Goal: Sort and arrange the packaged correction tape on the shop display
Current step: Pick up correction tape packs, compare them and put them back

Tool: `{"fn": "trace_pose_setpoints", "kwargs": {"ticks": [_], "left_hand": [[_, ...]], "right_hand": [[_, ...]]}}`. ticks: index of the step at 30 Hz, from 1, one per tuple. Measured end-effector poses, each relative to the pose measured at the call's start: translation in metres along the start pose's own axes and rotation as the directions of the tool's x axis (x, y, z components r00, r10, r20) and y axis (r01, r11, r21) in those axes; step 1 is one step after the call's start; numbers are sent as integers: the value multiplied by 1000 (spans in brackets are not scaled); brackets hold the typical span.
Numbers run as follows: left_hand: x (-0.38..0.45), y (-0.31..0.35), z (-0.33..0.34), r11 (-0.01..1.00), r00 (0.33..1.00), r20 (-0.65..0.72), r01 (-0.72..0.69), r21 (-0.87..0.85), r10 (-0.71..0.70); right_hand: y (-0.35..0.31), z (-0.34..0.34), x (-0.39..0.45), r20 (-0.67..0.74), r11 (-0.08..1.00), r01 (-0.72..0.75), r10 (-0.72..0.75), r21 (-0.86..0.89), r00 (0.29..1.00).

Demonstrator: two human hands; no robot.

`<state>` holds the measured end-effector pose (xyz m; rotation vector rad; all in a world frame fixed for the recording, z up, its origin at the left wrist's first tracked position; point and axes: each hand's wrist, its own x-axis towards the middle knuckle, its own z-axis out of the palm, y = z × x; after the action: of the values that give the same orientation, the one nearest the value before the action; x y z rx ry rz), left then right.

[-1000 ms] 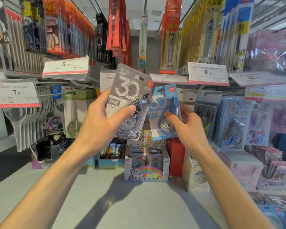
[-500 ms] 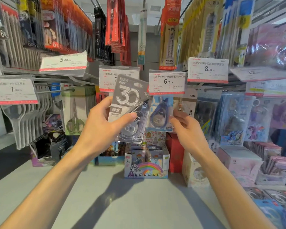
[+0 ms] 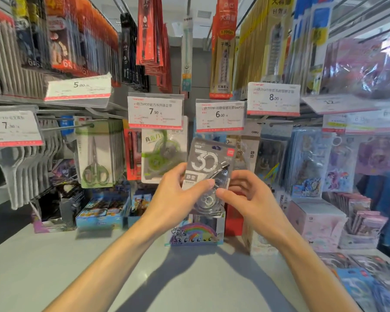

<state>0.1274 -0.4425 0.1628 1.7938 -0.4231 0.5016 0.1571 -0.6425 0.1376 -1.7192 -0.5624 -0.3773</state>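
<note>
The blue pack has left the right hand, which now joins the left hand pinching the grey correction tape pack at 12 o'clock, so grey hangs next.

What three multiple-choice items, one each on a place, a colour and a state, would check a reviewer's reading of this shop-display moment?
1. Where is the grey correction tape pack?
A. lying on the counter
B. held up before the hanging stock
C. inside the rainbow box

2. What colour is the correction tape pack hanging under the 7.90 price tag?
A. green
B. orange
C. black

3. How does the left hand stand?
A. flat on the counter
B. empty, fingers straight
C. gripping the grey pack

Answers: 1 B, it sits above the counter between both hands; 2 A, the green pack hangs there; 3 C, its thumb presses the pack's front.
</note>
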Motion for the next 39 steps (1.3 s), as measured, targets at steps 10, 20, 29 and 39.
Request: {"fn": "trace_pose_setpoints", "kwargs": {"ticks": [10,20,29,39], "left_hand": [[19,34,-5,996,996,1,-90,-15,90],[18,67,-23,959,970,-41,-245,-146,241],[29,78,-36,950,967,-36,-256,-177,254],[32,75,-44,949,962,18,-266,-171,273]], "right_hand": [[14,-29,-3,-90,992,-18,30,127,995],[5,-26,2,-86,994,80,-73,79,994],[-22,-12,32,-121,985,166,-160,44,980],[-20,1,49,-187,992,117,-122,-37,975]]}}
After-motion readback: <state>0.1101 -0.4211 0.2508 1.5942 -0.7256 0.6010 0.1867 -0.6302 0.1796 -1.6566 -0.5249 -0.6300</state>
